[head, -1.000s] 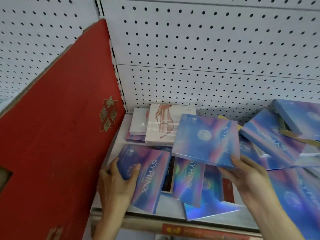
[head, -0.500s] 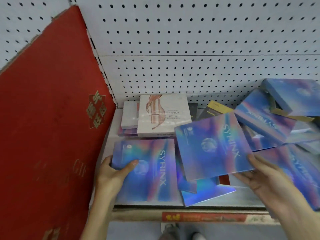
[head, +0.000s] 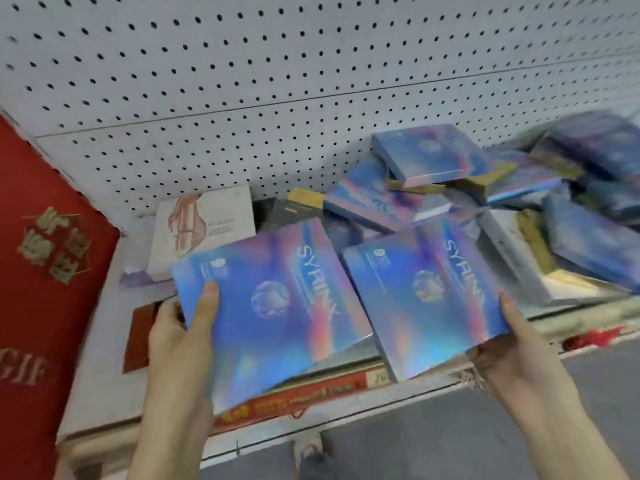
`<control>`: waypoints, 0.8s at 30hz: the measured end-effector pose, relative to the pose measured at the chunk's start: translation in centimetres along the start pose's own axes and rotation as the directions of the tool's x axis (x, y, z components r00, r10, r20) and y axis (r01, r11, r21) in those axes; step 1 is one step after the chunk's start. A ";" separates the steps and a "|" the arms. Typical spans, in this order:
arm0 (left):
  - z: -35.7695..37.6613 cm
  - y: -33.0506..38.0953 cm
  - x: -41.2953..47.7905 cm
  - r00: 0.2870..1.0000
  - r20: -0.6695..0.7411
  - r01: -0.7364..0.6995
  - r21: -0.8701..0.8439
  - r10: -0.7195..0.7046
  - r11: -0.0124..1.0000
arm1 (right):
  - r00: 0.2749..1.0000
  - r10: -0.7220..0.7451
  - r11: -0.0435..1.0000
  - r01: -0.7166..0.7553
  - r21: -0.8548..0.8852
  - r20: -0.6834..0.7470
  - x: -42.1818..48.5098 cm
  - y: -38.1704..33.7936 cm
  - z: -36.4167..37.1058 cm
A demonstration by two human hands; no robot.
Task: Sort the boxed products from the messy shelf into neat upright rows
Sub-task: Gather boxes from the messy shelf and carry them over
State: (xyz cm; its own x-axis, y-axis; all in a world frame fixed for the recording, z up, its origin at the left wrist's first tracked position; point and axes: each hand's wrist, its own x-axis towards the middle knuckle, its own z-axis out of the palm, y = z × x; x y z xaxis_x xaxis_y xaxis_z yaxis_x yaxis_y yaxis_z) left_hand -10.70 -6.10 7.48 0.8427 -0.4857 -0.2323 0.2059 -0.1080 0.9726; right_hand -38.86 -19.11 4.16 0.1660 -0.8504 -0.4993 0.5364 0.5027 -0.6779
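Note:
My left hand [head: 180, 327] grips a flat holographic blue box marked SYRINX [head: 273, 306] by its left edge, thumb on its face. My right hand [head: 509, 344] grips a second SYRINX box [head: 422, 299] at its lower right corner. Both boxes are lifted over the shelf's front edge, side by side and tilted. A messy pile of similar blue boxes [head: 467, 174] lies flat and overlapping at the right back of the shelf.
A white box with a figure drawing [head: 204, 230] and a dark box with a yellow corner [head: 294, 206] lie at the back. A big red gift box [head: 45, 271] leans at the left. Perforated white panel [head: 277, 81] behind; shelf front rail [head: 346, 414] with red label strip.
Both hands have lifted their boxes off the shelf toward me and brought them side by side. The view has shifted right, showing more of the pile.

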 end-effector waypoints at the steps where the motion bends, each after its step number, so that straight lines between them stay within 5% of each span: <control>1: 1.9 -0.3 -1.5 1.000 0.013 0.001 -0.015 0.000 1.000 | 0.999 -0.003 0.999 0.005 0.045 -0.034 -0.6 -1.4 -1.7; 9: 17.3 -5.5 -16.6 0.959 0.268 0.151 -0.191 -0.097 0.970 | 0.979 -0.123 0.983 0.143 0.118 -0.163 -5.3 -13.2 -18.5; 15: 28.3 -8.0 -28.1 0.787 0.581 0.384 -0.202 -0.205 0.901 | 0.932 -0.173 0.974 0.209 0.083 -0.320 -6.9 -20.2 -28.6; 24: 42.6 -10.6 -37.2 0.573 0.801 0.405 -0.095 -0.172 0.909 | 0.897 -0.226 0.931 0.314 0.187 -0.381 -3.4 -29.5 -36.4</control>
State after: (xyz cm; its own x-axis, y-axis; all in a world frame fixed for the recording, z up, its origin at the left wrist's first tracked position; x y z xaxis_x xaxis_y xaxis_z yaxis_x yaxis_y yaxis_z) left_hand -65.40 -23.90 6.23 0.0489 -0.9548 -0.2931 0.5758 -0.2128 0.7894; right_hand -85.38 -25.34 6.21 -0.2874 -0.8169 -0.5001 0.7065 0.1718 -0.6866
